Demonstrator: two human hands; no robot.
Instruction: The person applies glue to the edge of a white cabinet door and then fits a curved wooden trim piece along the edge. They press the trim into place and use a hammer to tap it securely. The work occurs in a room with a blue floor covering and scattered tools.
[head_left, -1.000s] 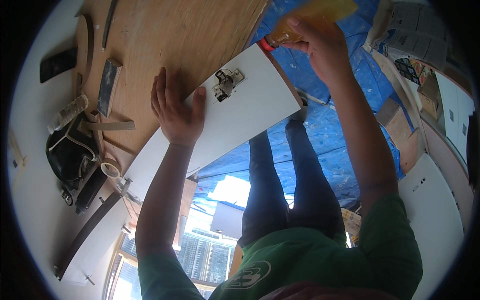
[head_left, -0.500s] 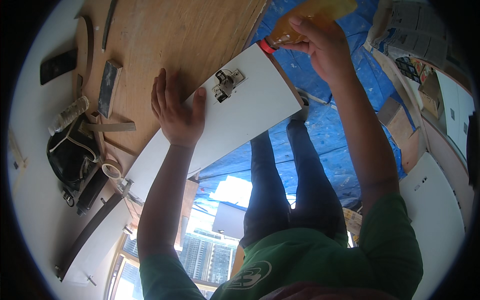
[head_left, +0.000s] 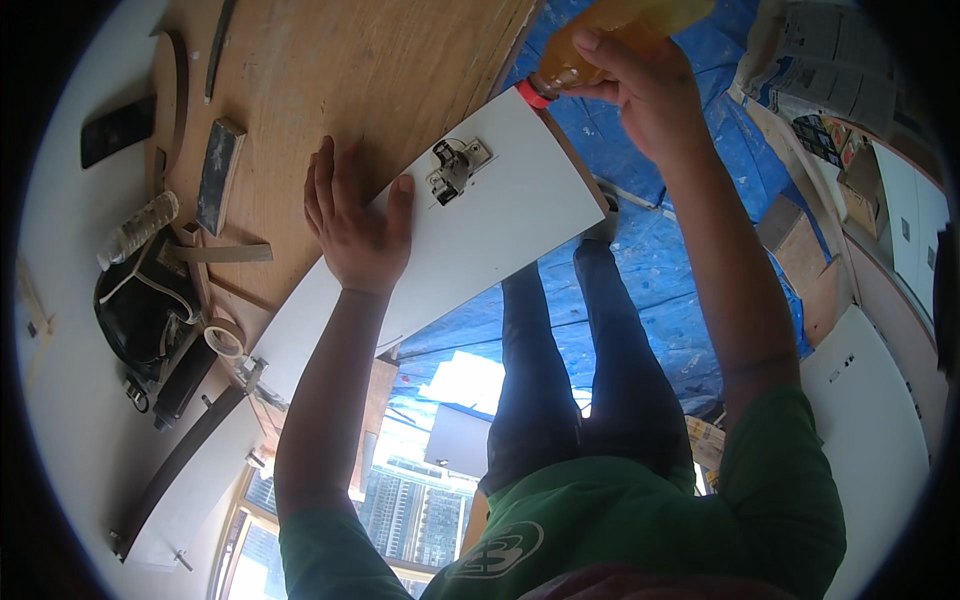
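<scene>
A white board (head_left: pixel 510 200) lies at a slant on the wooden worktop (head_left: pixel 330 70), its right end jutting past the edge. On its face sits a metal cabinet hinge (head_left: pixel 456 170). My left hand (head_left: pixel 360 220) rests on the board's far long edge, fingers stretched onto the worktop and thumb on the white face. My right hand (head_left: pixel 650 95) grips a clear squeeze bottle (head_left: pixel 590 60) of amber liquid, tilted with its red cap (head_left: pixel 535 93) down against the far corner of the board's end edge. Whether any liquid comes out is too small to tell.
Left on the worktop lie a dark-faced block (head_left: pixel 217 178), a strip (head_left: pixel 225 254), a tape roll (head_left: pixel 224 338), a black bag (head_left: pixel 150 300), a plastic bottle (head_left: pixel 140 228) and a phone-like black slab (head_left: pixel 117 133). Blue sheeting (head_left: pixel 660 290) covers the floor around my legs.
Almost nothing differs. The board and my left hand sit a hair further right, and the bottle's cap stays at the board's corner.
</scene>
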